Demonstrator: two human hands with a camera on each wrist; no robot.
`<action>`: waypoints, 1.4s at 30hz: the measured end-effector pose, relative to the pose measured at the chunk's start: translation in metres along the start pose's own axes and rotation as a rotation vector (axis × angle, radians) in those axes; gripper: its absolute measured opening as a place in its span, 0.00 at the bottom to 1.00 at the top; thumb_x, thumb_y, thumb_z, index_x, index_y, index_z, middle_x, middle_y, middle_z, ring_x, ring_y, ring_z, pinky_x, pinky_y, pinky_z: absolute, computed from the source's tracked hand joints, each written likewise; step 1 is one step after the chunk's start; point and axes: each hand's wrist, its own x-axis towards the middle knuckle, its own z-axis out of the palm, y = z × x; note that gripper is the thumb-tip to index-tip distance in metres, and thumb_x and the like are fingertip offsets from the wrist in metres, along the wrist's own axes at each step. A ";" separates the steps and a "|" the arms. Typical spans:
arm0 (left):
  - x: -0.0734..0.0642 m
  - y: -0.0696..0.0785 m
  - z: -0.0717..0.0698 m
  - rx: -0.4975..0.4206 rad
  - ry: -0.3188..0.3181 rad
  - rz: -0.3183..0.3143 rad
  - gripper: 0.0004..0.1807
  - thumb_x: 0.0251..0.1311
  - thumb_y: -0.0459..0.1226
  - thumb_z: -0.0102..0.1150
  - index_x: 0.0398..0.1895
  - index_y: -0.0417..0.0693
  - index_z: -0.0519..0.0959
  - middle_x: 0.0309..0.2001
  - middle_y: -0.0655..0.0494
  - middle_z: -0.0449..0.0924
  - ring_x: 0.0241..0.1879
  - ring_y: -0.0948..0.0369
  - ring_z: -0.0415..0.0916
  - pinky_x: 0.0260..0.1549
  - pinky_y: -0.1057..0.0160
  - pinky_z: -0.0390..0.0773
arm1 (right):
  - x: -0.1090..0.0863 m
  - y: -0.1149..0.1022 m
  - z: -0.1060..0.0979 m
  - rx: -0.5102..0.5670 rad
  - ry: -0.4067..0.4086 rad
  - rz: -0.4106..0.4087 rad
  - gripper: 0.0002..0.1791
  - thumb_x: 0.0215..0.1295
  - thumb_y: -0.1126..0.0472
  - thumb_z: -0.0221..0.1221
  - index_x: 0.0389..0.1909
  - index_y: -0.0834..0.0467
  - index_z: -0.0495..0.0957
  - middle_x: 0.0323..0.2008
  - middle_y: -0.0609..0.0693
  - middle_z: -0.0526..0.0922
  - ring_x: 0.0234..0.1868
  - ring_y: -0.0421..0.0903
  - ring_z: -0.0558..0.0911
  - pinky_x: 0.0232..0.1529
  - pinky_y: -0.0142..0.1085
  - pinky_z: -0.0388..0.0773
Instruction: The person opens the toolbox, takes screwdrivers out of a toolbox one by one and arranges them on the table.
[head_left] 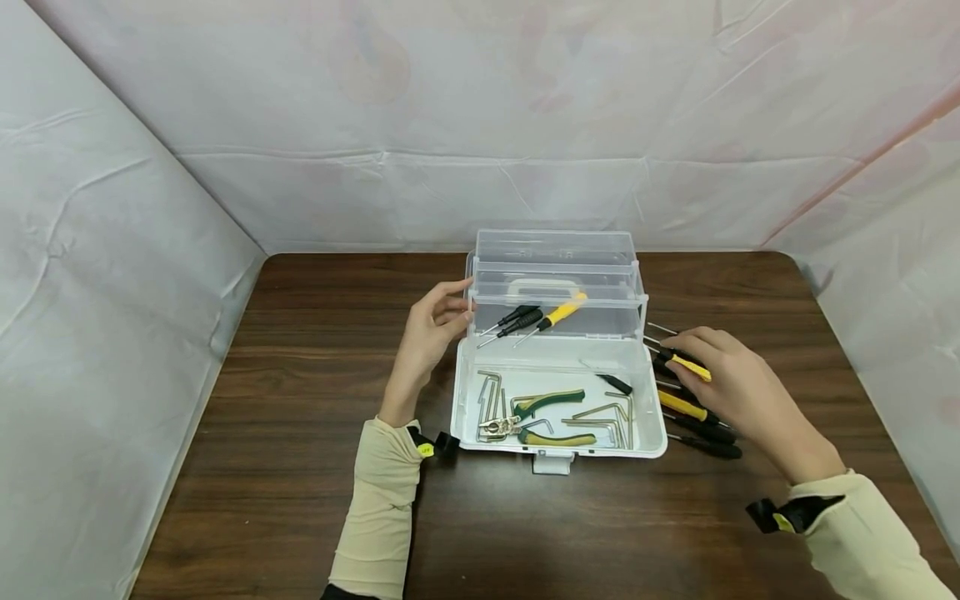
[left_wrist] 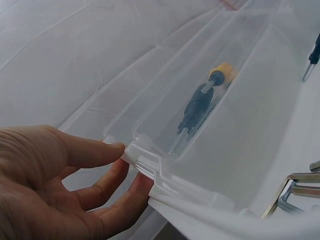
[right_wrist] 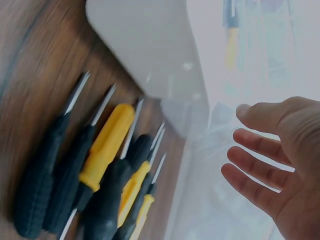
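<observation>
My left hand (head_left: 429,337) pinches the left edge of the clear plastic lid (left_wrist: 150,157) of a white toolbox (head_left: 558,354). In the lid's compartment lie two dark screwdrivers (head_left: 521,321) and a yellow-and-black screwdriver (head_left: 564,310). My right hand (head_left: 731,379) is above several screwdrivers on the table to the right of the box, nearest a yellow-handled screwdriver (head_left: 690,367). In the right wrist view its fingers are apart and hold nothing. Inside the box lie green-and-yellow pliers (head_left: 553,402), several hex keys (head_left: 491,396) and a small black-handled tool (head_left: 615,384).
The open toolbox stands on a dark wooden table (head_left: 330,333), its latch (head_left: 552,463) toward me. Black-handled screwdrivers (right_wrist: 37,195) and a yellow-handled one (right_wrist: 107,145) lie close beside its right wall. White sheeting (head_left: 420,125) hangs behind and at both sides.
</observation>
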 end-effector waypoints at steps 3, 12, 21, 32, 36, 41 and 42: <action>0.000 0.000 -0.001 0.003 0.004 0.000 0.27 0.70 0.27 0.61 0.71 0.52 0.76 0.53 0.36 0.84 0.46 0.51 0.84 0.42 0.66 0.85 | 0.004 -0.010 -0.003 -0.008 0.031 -0.052 0.22 0.54 0.71 0.75 0.51 0.58 0.85 0.48 0.54 0.87 0.51 0.56 0.85 0.45 0.54 0.83; 0.000 0.000 0.000 -0.006 0.004 -0.020 0.27 0.71 0.27 0.61 0.72 0.51 0.76 0.56 0.31 0.81 0.53 0.38 0.82 0.45 0.63 0.85 | 0.017 -0.034 -0.006 -0.005 0.095 -0.199 0.25 0.50 0.71 0.76 0.52 0.58 0.86 0.48 0.53 0.86 0.49 0.52 0.85 0.42 0.46 0.83; 0.000 0.001 0.002 -0.005 0.004 -0.020 0.27 0.71 0.27 0.60 0.72 0.52 0.76 0.57 0.30 0.81 0.53 0.39 0.82 0.46 0.60 0.86 | 0.031 -0.055 -0.005 -0.019 0.075 -0.269 0.24 0.53 0.69 0.76 0.52 0.57 0.85 0.48 0.51 0.85 0.49 0.51 0.84 0.39 0.45 0.84; 0.000 0.001 0.004 -0.033 0.006 -0.013 0.27 0.71 0.26 0.60 0.70 0.53 0.77 0.53 0.34 0.83 0.55 0.34 0.80 0.43 0.65 0.85 | 0.056 -0.078 0.000 0.011 0.033 -0.339 0.23 0.58 0.67 0.75 0.55 0.56 0.84 0.51 0.51 0.85 0.53 0.51 0.84 0.42 0.45 0.86; 0.000 0.001 0.004 -0.027 0.006 -0.011 0.27 0.71 0.26 0.60 0.71 0.53 0.77 0.56 0.30 0.81 0.54 0.37 0.82 0.42 0.66 0.85 | 0.066 -0.084 0.005 0.022 0.007 -0.348 0.22 0.62 0.66 0.73 0.57 0.55 0.83 0.53 0.52 0.85 0.55 0.53 0.84 0.43 0.47 0.86; -0.001 0.002 0.005 -0.023 0.008 -0.014 0.27 0.70 0.27 0.61 0.70 0.53 0.77 0.56 0.30 0.81 0.53 0.38 0.82 0.42 0.65 0.84 | 0.077 -0.091 0.010 0.033 -0.040 -0.339 0.18 0.65 0.65 0.71 0.55 0.55 0.84 0.53 0.52 0.85 0.54 0.53 0.85 0.44 0.47 0.86; 0.000 0.002 0.006 -0.024 0.009 -0.015 0.27 0.70 0.26 0.61 0.70 0.53 0.77 0.56 0.29 0.81 0.52 0.38 0.82 0.42 0.65 0.84 | 0.079 -0.092 0.011 0.038 -0.047 -0.338 0.18 0.65 0.65 0.71 0.55 0.55 0.84 0.53 0.52 0.85 0.54 0.53 0.85 0.46 0.48 0.86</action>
